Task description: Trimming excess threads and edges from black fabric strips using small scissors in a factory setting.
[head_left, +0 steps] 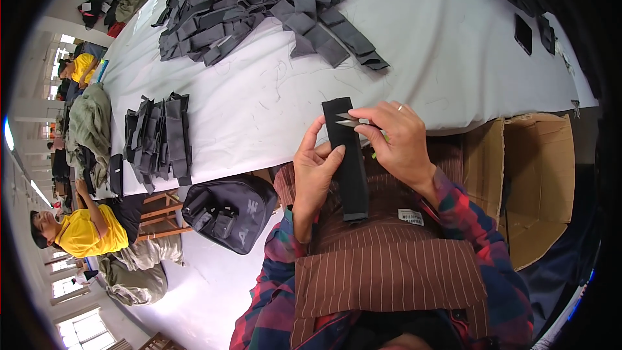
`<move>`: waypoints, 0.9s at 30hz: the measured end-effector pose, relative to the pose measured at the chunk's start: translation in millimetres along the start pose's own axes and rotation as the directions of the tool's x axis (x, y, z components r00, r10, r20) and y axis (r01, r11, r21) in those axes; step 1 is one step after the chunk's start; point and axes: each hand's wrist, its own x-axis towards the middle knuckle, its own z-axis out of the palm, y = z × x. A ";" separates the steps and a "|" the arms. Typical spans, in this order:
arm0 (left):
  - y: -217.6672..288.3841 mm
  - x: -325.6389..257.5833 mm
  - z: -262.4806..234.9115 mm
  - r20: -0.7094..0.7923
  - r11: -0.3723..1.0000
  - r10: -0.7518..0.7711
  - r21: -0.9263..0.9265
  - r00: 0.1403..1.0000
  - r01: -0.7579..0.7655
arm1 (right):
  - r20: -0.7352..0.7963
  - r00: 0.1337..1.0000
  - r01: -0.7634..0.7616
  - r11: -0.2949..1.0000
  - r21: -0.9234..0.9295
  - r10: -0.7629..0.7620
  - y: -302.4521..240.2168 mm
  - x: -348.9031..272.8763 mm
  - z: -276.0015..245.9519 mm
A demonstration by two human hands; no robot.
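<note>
My left hand [315, 172] grips a long black fabric strip [353, 185], its thumb pressed on the front and its fingers behind. The strip hangs lengthwise in front of my striped brown apron, its upper end over the table edge. In my right hand [394, 136] is a small pair of thread snips [345, 120], pinched between thumb and fingers. The blades are parted and lie against the upper part of the strip. Part of the snips is hidden inside my right palm, where a bit of green shows.
The white-covered table [240, 104] bears a large heap of dark fabric strips [240, 6] and a smaller stack [159, 139] at left. A black bag [249, 204] is below the table edge, a cardboard box [538, 181] at right. A phone [523, 34] lies far right; a person in yellow [97, 233] is at left.
</note>
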 end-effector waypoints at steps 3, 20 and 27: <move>-5.5 0.1 -4.7 0.033 0.997 0.022 0.078 0.999 -0.025 | -0.052 0.990 0.127 0.985 -0.117 -0.134 2.7 9.1 3.7; -6.8 -3.7 -5.9 0.035 0.963 0.037 0.266 0.999 -0.045 | 0.123 0.952 -0.302 0.807 0.508 0.279 13.8 6.8 6.3; -4.2 -0.1 -2.5 -0.011 0.942 0.047 0.334 0.999 -0.041 | 0.020 0.998 0.068 0.994 -0.083 -0.067 17.0 10.4 1.3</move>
